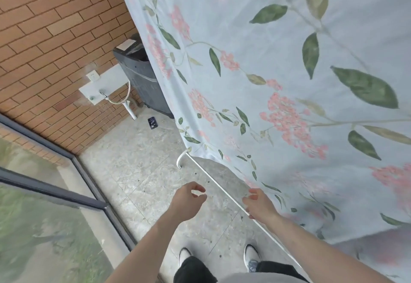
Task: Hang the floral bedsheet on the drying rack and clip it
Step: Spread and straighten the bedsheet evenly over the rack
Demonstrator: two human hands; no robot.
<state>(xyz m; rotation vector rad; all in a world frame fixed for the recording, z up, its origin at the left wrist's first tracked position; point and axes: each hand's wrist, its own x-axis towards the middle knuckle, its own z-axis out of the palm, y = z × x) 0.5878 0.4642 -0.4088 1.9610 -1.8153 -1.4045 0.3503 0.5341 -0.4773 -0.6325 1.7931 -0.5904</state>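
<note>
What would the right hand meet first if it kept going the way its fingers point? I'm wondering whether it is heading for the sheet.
Probably the floral bedsheet: the right hand reaches up and forward, its fingertips at the sheet's lower edge beside the white rack rail. Depth is unclear, so they may already touch.

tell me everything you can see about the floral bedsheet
The floral bedsheet is pale blue, thin-looking fabric printed with pink flower clusters and green leaves on slender stems. It hangs spread out, filling the upper right of the view, its lower edge draped near a white rack rail. The right hand reaches to that edge by the rail; a firm grip cannot be confirmed. No clips show on it.
</note>
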